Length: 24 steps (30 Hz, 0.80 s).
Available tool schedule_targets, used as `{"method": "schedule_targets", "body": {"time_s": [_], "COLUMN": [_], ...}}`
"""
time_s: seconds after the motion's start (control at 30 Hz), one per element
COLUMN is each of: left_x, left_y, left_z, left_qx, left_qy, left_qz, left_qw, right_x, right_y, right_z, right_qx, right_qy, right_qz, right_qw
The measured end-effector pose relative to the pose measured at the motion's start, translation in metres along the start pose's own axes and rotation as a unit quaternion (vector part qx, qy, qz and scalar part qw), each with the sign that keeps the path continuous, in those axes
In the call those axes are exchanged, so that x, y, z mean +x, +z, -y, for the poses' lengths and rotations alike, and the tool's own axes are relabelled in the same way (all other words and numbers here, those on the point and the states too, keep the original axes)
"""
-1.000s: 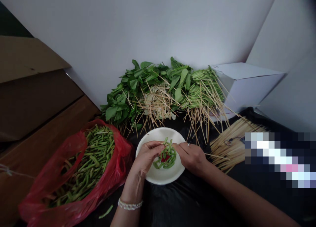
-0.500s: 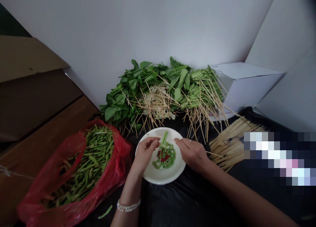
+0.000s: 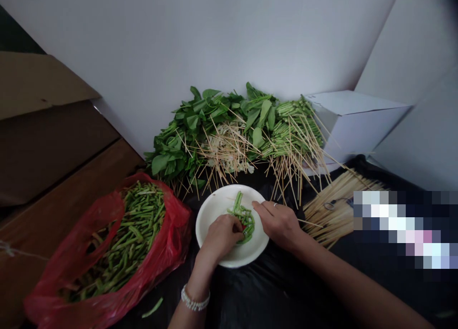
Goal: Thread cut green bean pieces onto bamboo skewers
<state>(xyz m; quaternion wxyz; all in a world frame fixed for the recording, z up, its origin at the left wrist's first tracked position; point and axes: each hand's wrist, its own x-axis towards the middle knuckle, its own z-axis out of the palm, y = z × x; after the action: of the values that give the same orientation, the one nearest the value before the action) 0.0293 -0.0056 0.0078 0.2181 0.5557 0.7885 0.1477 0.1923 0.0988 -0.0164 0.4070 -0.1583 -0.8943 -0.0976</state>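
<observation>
A white bowl point(image 3: 207, 209) holds several cut green bean pieces point(image 3: 246, 219) over a red printed pattern. Down inside it, my left hand point(image 3: 223, 236) has its fingers curled in at the bean pieces; the fingertips are partly hidden, so what they pinch does not show. At the bowl's right rim, my right hand point(image 3: 281, 221) is closed round a thin bamboo skewer point(image 3: 310, 223), whose tail sticks out behind the hand. A few bean pieces stand side by side near the bowl's far side, between the two hands.
On the left, a red plastic bag point(image 3: 175, 219) is full of cut green beans point(image 3: 143, 219). Skewered leafy greens point(image 3: 193, 121) and skewered beans point(image 3: 291, 128) lie behind the bowl. Loose skewers point(image 3: 336, 200) with scissors point(image 3: 329, 205) are at right, near a white box point(image 3: 368, 119).
My left hand has dropped from above the bowl's far part, nearer to me and into the bean pieces. My right hand has stayed almost still at the rim.
</observation>
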Motion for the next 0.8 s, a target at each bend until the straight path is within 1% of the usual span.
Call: {"method": "schedule_targets", "body": {"time_s": [0.1,0.3,0.37,0.43,0.47,0.53,0.6,0.67,0.73,0.8], "left_x": [0.0,-0.001,0.0,0.003,0.005,0.009,0.012,0.014,0.014,0.013], "left_y": [0.001,0.005,0.005,0.002,-0.001,-0.008,-0.014,-0.019,-0.021,-0.022], "left_z": [-0.001,0.002,0.004,0.007,0.01,0.015,0.02,0.024,0.025,0.025], "left_qx": [0.006,-0.036,-0.073,-0.132,-0.163,-0.218,-0.277,-0.364,-0.473,-0.572], "left_qy": [0.015,0.051,0.062,0.059,0.052,0.033,0.013,-0.015,-0.047,-0.074], "left_qz": [-0.003,-0.017,-0.023,-0.032,-0.044,-0.085,-0.142,-0.185,-0.194,-0.177], "left_qw": [1.0,0.998,0.995,0.989,0.984,0.972,0.95,0.913,0.858,0.798], "right_x": [0.0,0.0,0.0,0.001,0.001,0.002,0.002,0.001,0.0,0.0], "right_y": [0.001,0.001,0.0,0.0,-0.001,-0.001,-0.001,0.0,0.001,0.001], "right_z": [0.0,0.0,0.0,-0.001,-0.001,-0.002,-0.002,-0.001,-0.001,0.0], "right_qx": [0.004,0.004,0.001,-0.003,-0.004,-0.003,0.003,0.008,0.007,0.008], "right_qy": [-0.001,-0.001,-0.004,-0.002,0.001,0.007,0.007,0.003,0.002,0.001], "right_qz": [-0.002,-0.007,-0.012,-0.019,-0.022,-0.023,-0.022,-0.022,-0.021,-0.018], "right_qw": [1.0,1.0,1.0,1.0,1.0,1.0,1.0,1.0,1.0,1.0]}}
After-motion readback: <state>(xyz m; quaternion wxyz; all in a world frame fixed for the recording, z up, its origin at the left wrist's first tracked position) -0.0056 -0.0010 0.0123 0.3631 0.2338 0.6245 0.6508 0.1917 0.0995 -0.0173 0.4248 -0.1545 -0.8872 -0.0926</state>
